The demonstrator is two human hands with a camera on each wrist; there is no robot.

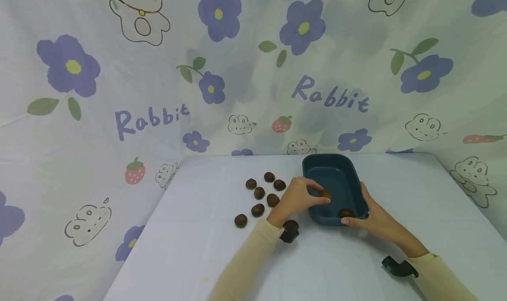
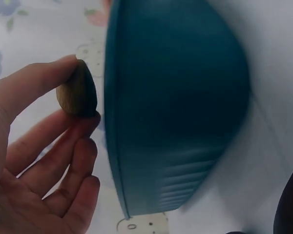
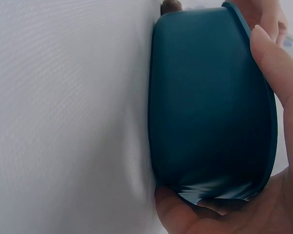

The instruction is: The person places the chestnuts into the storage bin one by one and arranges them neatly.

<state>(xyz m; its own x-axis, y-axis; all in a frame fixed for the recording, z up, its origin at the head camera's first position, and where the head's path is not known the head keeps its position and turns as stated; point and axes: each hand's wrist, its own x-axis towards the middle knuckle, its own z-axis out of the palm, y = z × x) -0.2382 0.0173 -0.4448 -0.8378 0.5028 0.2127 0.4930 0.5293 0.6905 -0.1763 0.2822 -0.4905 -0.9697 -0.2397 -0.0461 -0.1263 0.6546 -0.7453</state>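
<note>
A dark teal, rounded rectangular basin (image 1: 328, 178) stands on the white table. My left hand (image 1: 299, 197) pinches a brown chestnut (image 1: 325, 195) between thumb and fingertips above the basin's open top. In the left wrist view that chestnut (image 2: 78, 90) shows its pale base, just beside the basin's rim (image 2: 112, 107). Another chestnut (image 1: 347, 213) lies inside the basin at its near right corner. My right hand (image 1: 376, 219) grips that corner, with the thumb on the near rim and the fingers round the outer wall; the right wrist view shows the thumb (image 3: 276, 63) along the rim.
Several loose chestnuts (image 1: 258, 210) are spread on the table left of the basin, one (image 1: 291, 225) right by the left wrist. A dark wrist camera (image 1: 399, 266) sits on the right wrist. A printed cloth (image 1: 245, 72) hangs behind the table.
</note>
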